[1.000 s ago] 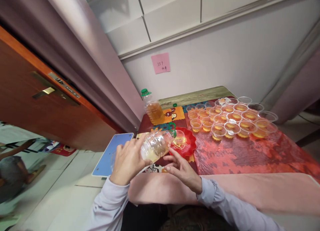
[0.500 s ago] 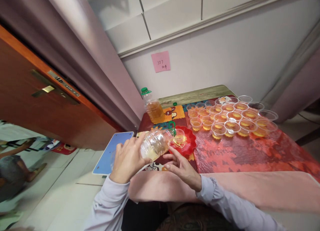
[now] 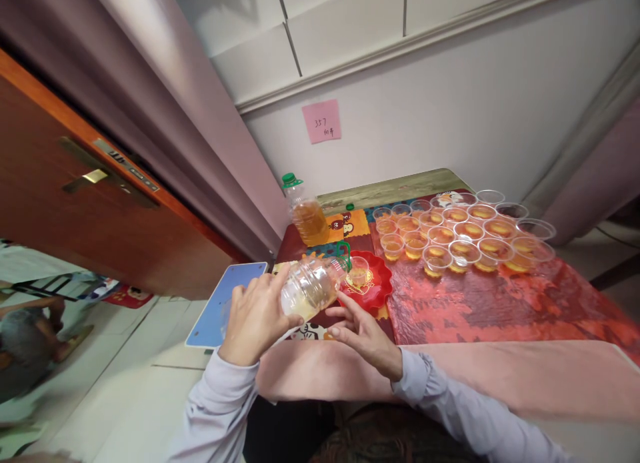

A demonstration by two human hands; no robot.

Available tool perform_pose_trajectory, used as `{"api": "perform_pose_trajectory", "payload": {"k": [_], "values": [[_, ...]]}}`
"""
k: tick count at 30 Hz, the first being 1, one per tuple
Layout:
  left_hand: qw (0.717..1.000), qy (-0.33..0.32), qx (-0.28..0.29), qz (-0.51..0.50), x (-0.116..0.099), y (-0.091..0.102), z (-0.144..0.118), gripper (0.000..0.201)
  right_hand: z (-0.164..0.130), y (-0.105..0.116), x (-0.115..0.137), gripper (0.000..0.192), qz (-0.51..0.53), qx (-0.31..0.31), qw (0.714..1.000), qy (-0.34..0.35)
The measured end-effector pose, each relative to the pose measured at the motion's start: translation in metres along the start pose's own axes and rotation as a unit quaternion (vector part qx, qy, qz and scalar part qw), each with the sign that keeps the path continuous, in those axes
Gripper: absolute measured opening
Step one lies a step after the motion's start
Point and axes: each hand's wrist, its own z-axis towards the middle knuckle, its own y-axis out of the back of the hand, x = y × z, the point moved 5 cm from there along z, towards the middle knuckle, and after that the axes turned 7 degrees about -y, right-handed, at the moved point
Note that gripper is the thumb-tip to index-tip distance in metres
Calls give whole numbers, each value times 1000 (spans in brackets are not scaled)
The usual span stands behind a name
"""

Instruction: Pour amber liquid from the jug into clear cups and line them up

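My left hand (image 3: 255, 319) grips a clear plastic bottle (image 3: 309, 287) with a green handle, tipped on its side, a little yellow liquid left in it. Its mouth points at a small clear cup (image 3: 359, 273) with amber liquid that stands on a red scalloped plate (image 3: 376, 289). My right hand (image 3: 363, 333) hovers under the bottle with fingers spread, near the plate's front edge, holding nothing.
Several clear cups (image 3: 453, 235) of amber liquid stand in rows on the red patterned table cover (image 3: 480, 306). A second bottle (image 3: 306, 213) with a green cap stands at the back left. A blue board (image 3: 224, 303) lies left of the table. A wooden door (image 3: 85, 203) is at left.
The view has shifted slightly; both hands and the tipped bottle stay almost where they were, with the bottle still tipped at the cup.
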Motion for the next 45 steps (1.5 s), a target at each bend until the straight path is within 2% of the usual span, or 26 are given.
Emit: {"api": "perform_pose_trajectory", "payload": {"k": [18, 27, 31, 34, 36, 39, 42, 45], "values": [[1000, -2, 0, 9, -2, 1, -1, 92, 1, 0, -2, 97, 10, 1, 1000, 0], [1000, -7, -14, 4, 0, -4, -1, 92, 1, 0, -2, 98, 16, -4, 1000, -8], [999, -5, -43, -24, 4, -13, -2, 96, 2, 1, -4, 99, 17, -15, 1000, -8], [991, 11, -97, -95, 16, -32, -3, 112, 2, 2, -3, 96, 12, -24, 1000, 13], [974, 29, -145, -173, 29, -53, -6, 124, 0, 5, -1, 92, -2, -31, 999, 32], [910, 90, -237, -329, 51, -94, -13, 130, -3, 13, 1, 78, -42, -47, 996, 55], [809, 184, -332, -449, 64, -139, -21, 110, -8, 23, -1, 59, -83, -71, 993, 48], [707, 208, -413, -536, 62, -178, -24, 105, -13, 31, -5, 49, -104, -91, 990, 38]]}}
